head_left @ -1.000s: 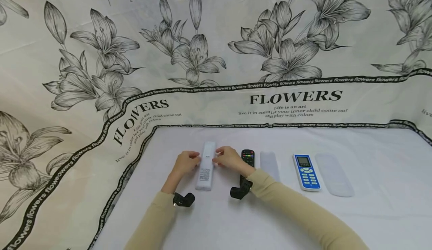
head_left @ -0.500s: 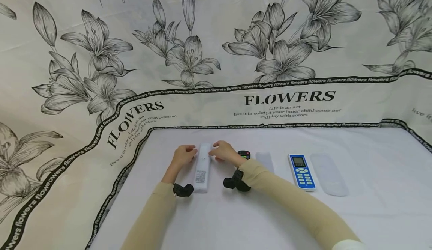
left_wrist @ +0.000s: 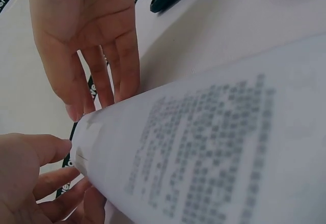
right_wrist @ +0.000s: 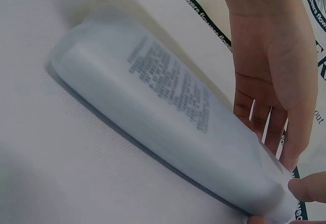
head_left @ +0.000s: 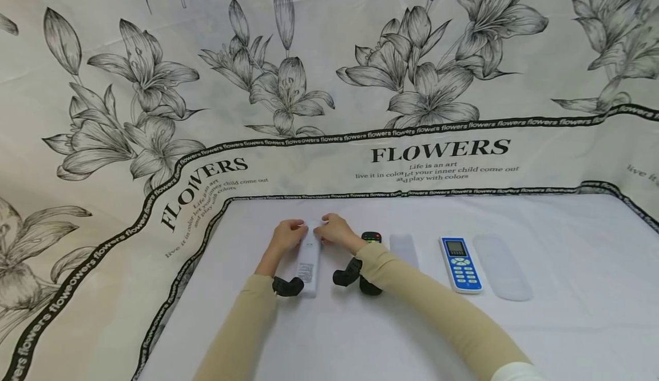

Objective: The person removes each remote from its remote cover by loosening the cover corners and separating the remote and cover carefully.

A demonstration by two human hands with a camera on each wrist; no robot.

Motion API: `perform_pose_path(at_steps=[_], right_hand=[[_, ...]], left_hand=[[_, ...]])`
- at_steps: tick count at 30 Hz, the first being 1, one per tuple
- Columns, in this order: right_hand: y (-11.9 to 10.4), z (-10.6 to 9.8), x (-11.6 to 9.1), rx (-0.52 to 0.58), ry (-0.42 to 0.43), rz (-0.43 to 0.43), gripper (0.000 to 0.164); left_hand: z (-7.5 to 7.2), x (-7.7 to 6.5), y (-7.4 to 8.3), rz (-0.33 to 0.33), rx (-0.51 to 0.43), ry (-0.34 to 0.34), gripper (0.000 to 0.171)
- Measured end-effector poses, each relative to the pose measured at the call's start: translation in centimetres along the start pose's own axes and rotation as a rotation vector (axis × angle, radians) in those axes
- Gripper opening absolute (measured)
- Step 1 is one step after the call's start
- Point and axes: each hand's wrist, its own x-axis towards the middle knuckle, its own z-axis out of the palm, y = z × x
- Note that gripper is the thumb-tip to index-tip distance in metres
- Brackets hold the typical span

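A white remote control (head_left: 309,261) lies with its printed back up, inside a frosted translucent cover (right_wrist: 132,86). The print shows blurred through it in both wrist views. At the far end, my left hand (head_left: 288,235) pinches the cover's edge from the left, thumb on top, other fingers bent below. My right hand (head_left: 337,232) pinches the same end from the right. In the left wrist view both thumbs meet the cover's narrow end, with the left hand (left_wrist: 30,178) low and the right hand (left_wrist: 84,35) above. Fingertips under the edge are partly hidden.
A black remote control (head_left: 371,286) lies partly under my right forearm, a frosted cover (head_left: 404,249) beside it. Further right are a blue and white remote control (head_left: 461,264) and a wider frosted cover (head_left: 501,266). A flowered cloth (head_left: 288,169) hangs behind the table.
Both hands have moved up to the far end of the covered white remote control and come closer together, now pinching its cover. The head view has shifted slightly right.
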Motion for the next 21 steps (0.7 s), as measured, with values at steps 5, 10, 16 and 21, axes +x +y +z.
perform_pose_path(at_steps=[5,10,16,21], right_hand=[[0.3,0.0,0.2,0.032,0.012,0.008,0.051],[0.3,0.3,0.2,0.048,0.027,0.009,0.048],[0.1,0.3,-0.2,0.095,0.088,-0.028,0.044],[0.0,0.1,-0.8,0.136,0.135,-0.089,0.043]], left_hand=[[0.2,0.1,0.2,0.013,0.009,0.023,0.040],[0.5,0.0,0.1,0.031,-0.006,0.055,0.038],[0.6,-0.3,0.0,0.034,-0.101,0.096,0.037],[0.2,-0.9,0.4,0.077,-0.152,0.123,0.037]])
